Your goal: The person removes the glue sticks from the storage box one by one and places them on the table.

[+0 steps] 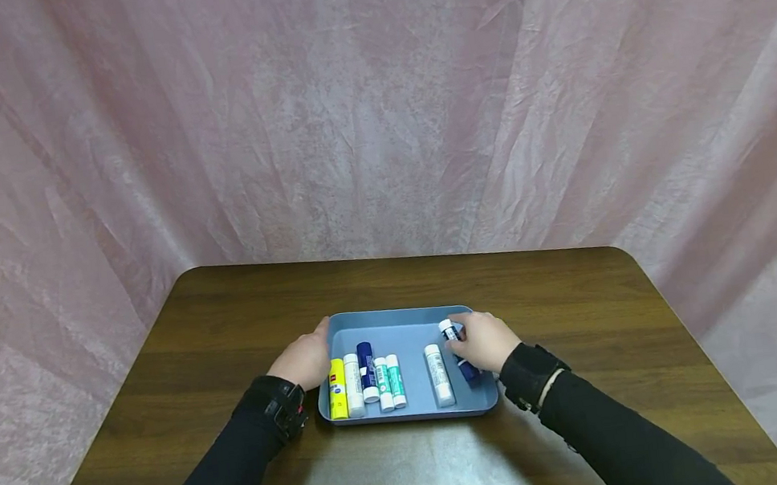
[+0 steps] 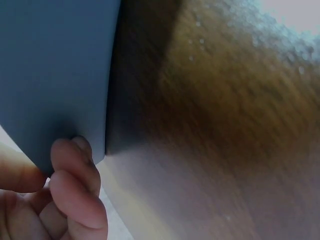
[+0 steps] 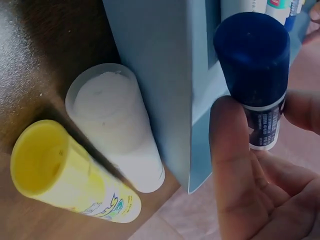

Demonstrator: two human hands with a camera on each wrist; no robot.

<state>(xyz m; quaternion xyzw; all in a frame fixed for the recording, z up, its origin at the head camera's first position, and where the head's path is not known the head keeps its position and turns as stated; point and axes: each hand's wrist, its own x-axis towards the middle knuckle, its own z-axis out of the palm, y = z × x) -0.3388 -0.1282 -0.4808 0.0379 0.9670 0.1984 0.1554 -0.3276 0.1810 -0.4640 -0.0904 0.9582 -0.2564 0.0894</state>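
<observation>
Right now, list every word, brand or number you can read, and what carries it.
No text is legible.
Navy glue stick in the right hand: print too small.
Yellow glue stick outside the blue tray: lettering too blurred.
Glue sticks inside the blue tray: labels too small.

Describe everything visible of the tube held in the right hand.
The tube is round and plastic-looking, with a dark blue cap in place, a dark label with small pale print, and a white opposite end. The right hand pinches it, aslant, over the right part of the tray, cap toward the person. Whether it touches the tray is unclear.
</observation>
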